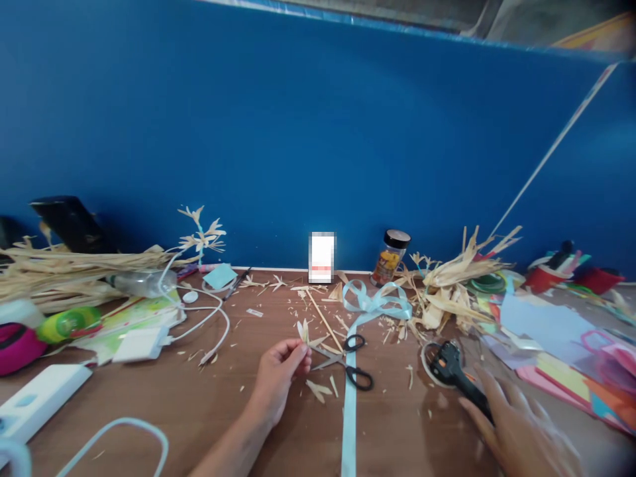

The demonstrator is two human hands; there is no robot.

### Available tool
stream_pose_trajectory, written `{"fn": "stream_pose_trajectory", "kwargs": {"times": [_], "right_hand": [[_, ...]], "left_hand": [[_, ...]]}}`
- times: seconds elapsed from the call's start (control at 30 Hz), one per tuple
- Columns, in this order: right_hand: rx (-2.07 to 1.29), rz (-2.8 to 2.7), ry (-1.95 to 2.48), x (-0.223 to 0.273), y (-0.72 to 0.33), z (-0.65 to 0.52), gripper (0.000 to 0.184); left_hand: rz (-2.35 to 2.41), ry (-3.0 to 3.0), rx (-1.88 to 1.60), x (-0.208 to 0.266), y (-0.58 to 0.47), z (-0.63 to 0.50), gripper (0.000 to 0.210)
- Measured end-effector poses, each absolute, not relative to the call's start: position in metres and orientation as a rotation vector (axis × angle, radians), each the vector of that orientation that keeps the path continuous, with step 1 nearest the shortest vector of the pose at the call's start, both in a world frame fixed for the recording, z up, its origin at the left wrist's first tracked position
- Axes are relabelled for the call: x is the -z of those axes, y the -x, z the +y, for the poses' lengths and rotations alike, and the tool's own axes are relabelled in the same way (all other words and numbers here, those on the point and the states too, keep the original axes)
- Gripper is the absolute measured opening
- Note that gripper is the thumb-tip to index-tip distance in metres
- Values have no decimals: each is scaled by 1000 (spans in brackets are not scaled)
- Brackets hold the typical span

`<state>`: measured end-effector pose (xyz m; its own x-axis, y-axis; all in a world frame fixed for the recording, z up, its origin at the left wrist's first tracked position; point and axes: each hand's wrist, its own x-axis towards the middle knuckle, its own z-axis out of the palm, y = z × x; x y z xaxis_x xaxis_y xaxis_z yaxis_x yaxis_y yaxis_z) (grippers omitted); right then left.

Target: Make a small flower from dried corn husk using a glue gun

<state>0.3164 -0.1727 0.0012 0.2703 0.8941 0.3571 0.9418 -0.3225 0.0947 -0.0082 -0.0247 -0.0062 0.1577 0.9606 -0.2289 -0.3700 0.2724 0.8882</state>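
Note:
My left hand [284, 371] is closed in a pinch on a small flower of pale dried husk petals [304, 331], held above the table. Just right of it lie scissors [342, 361] with black handles, their blades pointing toward my fingers. A light blue ribbon [350, 417] runs under the scissors from a looped bow [377, 301]. At the right, my right hand [521, 424] is open, thumb and fingers apart around the handle end of a black glue gun [457, 374]; it is slightly blurred, and no firm grip shows. Cut husk pieces [318, 389] lie below my left hand.
Dried husk bundles [447, 295] lie at right, beside a black-lidded jar [391, 257]. Coloured papers [546, 328] cover the far right. A white power strip [42, 401], cables and a husk flower stem [201, 238] occupy the left. A blue partition [278, 146] stands behind.

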Motion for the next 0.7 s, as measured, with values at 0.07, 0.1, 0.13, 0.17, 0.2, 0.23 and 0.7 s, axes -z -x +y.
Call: {"fn": "stream_pose_trajectory", "kwargs": {"times": [0.07, 0.1, 0.13, 0.17, 0.2, 0.23, 0.7], "right_hand": [[490, -1800, 2306, -23, -289, -174, 42], [404, -1865, 2227, -36, -271, -172, 37], [247, -2016, 2078, -49, -251, -168, 37], [109, -2126, 1928, -61, -231, -163, 35], [-70, -2234, 1785, -72, -211, -155, 32], [-309, -2342, 1649, -79, -192, -146, 28], [-452, -2347, 1863, -30, -129, -76, 9]], "left_hand": [[954, -790, -1110, 7, 8, -25, 17], [955, -794, -1109, 7, 8, -25, 17], [957, -797, -1109, 7, 8, -25, 17], [960, -801, -1111, 6, 8, -25, 17], [964, -805, -1116, 6, 9, -26, 17], [968, -808, -1124, 6, 9, -26, 18], [985, -816, -1128, 7, 8, -24, 20]]}}
